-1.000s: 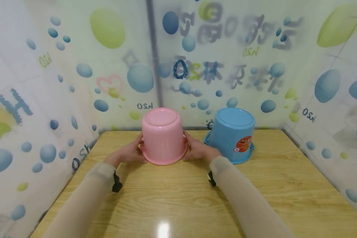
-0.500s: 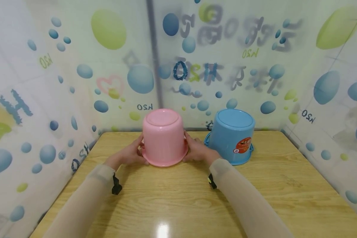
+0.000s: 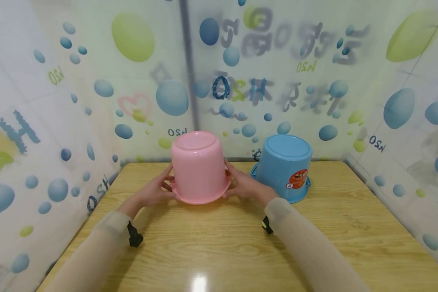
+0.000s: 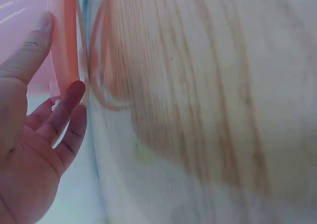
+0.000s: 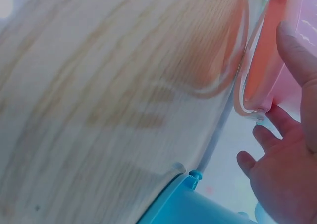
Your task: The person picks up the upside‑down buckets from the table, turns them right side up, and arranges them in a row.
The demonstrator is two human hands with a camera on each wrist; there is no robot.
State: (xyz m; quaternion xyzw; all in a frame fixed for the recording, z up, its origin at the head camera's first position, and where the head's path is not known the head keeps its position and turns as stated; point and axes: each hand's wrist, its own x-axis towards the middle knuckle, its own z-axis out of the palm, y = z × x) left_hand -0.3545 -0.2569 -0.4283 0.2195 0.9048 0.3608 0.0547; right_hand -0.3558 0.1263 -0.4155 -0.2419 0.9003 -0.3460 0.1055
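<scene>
A pink bucket [image 3: 198, 172] stands upside down, its base facing up, between my two hands in the head view. My left hand [image 3: 155, 190] grips its rim at the left, thumb on the outer wall and fingertips at the rim's edge, as the left wrist view shows. On the opposite side my right hand [image 3: 246, 185] holds the rim in much the same way. Both wrist views show a narrow gap between the rim [image 5: 270, 50] and the wooden table, with the rim's reflection in it. The bucket's inside is hidden in the head view.
Just right of my right hand sits a blue bucket [image 3: 284, 168], also upside down, with a red label and a side handle. The wooden table [image 3: 211, 243] meets curtain-like walls [image 3: 219, 52] printed with blue and green drops at its back and sides.
The pink bucket has risen slightly and shifted a little left, with both hands on it. My wrists have spread slightly apart. The blue bucket stays in place.
</scene>
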